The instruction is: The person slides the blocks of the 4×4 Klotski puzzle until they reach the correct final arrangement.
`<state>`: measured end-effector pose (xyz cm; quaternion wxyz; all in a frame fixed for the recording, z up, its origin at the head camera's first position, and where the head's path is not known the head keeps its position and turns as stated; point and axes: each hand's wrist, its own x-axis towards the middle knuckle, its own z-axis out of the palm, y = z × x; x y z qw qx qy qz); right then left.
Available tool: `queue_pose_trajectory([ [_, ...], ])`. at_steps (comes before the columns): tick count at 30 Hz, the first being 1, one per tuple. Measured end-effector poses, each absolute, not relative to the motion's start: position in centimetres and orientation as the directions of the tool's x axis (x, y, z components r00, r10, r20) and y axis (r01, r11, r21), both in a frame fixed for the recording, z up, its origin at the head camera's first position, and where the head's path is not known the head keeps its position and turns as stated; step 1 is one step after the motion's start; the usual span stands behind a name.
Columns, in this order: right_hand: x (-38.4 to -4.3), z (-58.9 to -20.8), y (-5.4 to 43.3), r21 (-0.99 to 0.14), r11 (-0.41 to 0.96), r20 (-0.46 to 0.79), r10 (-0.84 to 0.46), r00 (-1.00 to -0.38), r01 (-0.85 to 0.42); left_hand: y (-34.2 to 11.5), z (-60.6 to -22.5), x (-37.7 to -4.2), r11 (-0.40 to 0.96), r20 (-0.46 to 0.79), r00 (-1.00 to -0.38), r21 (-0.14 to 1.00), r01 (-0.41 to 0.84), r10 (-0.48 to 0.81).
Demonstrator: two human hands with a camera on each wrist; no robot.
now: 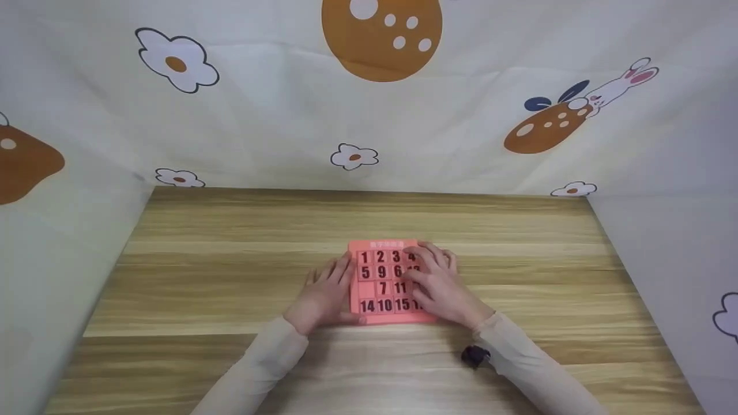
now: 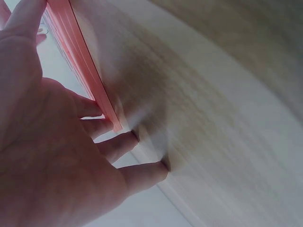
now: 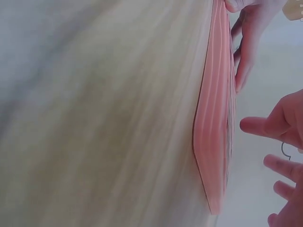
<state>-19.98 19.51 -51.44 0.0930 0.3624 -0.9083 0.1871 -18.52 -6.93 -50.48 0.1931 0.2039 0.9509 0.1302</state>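
Note:
A pink number slide puzzle [image 1: 392, 319] lies flat on the table, bearing rows of square tiles with black numbers. In its third row, the leftmost slot [image 1: 366, 289] has no tile, just left of the 7 tile [image 1: 383, 288]. My left hand [image 1: 324, 294] rests along the left side, fingers extended and thumb at the near left corner; two fingertips [image 2: 97, 109] meet the board's edge in the left wrist view. Above the right-hand columns is my right hand [image 1: 444, 288], fingers spread and bent a little, covering part of the 4 tile and those below it.
The wood-patterned table [image 1: 230, 242] extends around the board. A pale curtain [image 1: 265, 115] printed with flowers and orange fruit rises behind it and along both sides. A small dark object [image 1: 474, 356] sits by the right sleeve.

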Motion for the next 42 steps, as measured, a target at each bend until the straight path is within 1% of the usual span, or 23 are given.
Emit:
queue_pose_trajectory([
  [9,-19.6,-51.5,20.1,-0.295,0.651,0.324,-0.621,-0.714,-0.700,-6.9,-50.3,-18.4,0.883,-0.316,-0.840,0.321,0.342,0.441],
  [15,-19.5,-51.4,19.5,-0.285,0.648,0.315,-0.633,-0.707,-0.706,-7.0,-50.2,-18.3,0.883,-0.315,-0.841,0.322,0.341,0.440],
  [19,-19.4,-51.4,18.5,-0.291,0.660,0.265,-0.640,-0.721,-0.693,-7.0,-50.1,-18.3,0.881,-0.308,-0.842,0.326,0.344,0.443],
  [22,-19.5,-51.4,17.5,-0.271,0.676,0.202,-0.656,-0.727,-0.685,-7.0,-50.2,-18.3,0.882,-0.308,-0.843,0.322,0.345,0.442],
  [26,-19.5,-51.4,16.5,-0.232,0.684,0.103,-0.690,-0.716,-0.692,-7.0,-50.3,-18.4,0.885,-0.321,-0.840,0.319,0.340,0.438],
  [29,-19.5,-51.4,16.2,-0.222,0.684,0.069,-0.700,-0.711,-0.695,-6.9,-50.3,-18.4,0.885,-0.324,-0.839,0.319,0.339,0.438],
  [33,-19.6,-51.4,16.6,-0.219,0.687,0.091,-0.692,-0.716,-0.693,-6.9,-50.3,-18.3,0.882,-0.314,-0.841,0.325,0.340,0.440],
  [38,-19.7,-51.4,17.7,-0.252,0.707,0.119,-0.655,-0.746,-0.661,-6.9,-50.4,-18.3,0.878,-0.303,-0.844,0.339,0.338,0.442],
  [42,-19.8,-51.3,18.6,-0.262,0.705,0.160,-0.642,-0.750,-0.659,-6.9,-50.3,-18.4,0.879,-0.309,-0.845,0.345,0.329,0.437],
])
